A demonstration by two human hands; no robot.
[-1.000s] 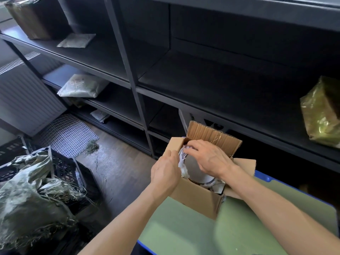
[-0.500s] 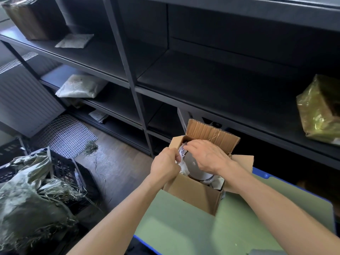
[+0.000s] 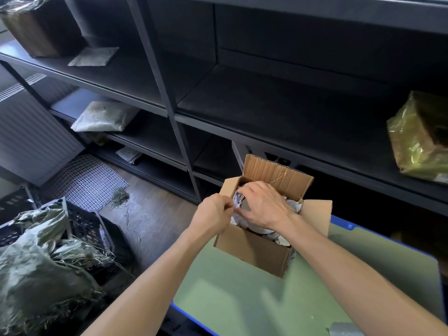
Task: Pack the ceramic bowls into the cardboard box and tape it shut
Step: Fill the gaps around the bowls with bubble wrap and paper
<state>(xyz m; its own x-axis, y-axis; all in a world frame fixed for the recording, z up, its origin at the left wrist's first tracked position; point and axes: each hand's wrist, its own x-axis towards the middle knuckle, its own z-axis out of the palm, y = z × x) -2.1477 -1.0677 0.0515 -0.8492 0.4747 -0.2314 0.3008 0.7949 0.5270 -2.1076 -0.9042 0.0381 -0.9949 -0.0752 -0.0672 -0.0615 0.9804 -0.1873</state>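
An open cardboard box stands at the far left corner of the green table, its flaps up. Inside lies a grey ceramic bowl, mostly hidden, bedded in crumpled white paper. My left hand is at the box's left wall, fingers pinched on the white paper at the rim. My right hand reaches into the box and lies over the bowl, fingertips pressing paper at the far left corner. No tape shows clearly.
Dark metal shelves stand right behind the box, holding a yellow-wrapped parcel at right and white bags at left. A black crate with a sack of hay sits on the floor left. A grey object lies at the table's near edge.
My right hand has slid further toward the box's far left corner, covering more of the bowl. My left hand rose slightly along the left wall, pinching the paper.
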